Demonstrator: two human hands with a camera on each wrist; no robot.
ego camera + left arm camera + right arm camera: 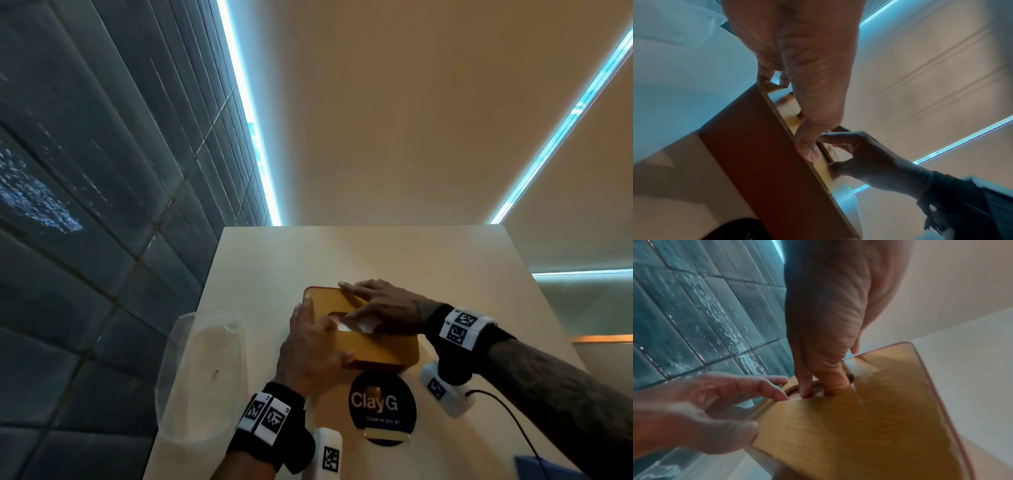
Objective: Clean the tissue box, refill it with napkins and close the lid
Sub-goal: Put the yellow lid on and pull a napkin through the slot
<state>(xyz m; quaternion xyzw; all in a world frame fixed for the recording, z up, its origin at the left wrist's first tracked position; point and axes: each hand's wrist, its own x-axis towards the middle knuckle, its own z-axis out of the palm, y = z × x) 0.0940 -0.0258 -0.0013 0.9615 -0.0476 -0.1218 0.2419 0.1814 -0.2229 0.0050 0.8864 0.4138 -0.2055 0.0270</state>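
On the table [376, 253], bag [202, 370] at left & black sign [382, 407] in front of tissue box [376, 365]. Lid [387, 346] on, napkin [346, 327] in slot [334, 313]. I see L hand [308, 346] flat on lid; R hand [383, 308] pokes slot, grip unclear.

The box [376, 349] sits on the counter [274, 260]; a bag [202, 377] lies left of it, a sign [382, 407] just before it.
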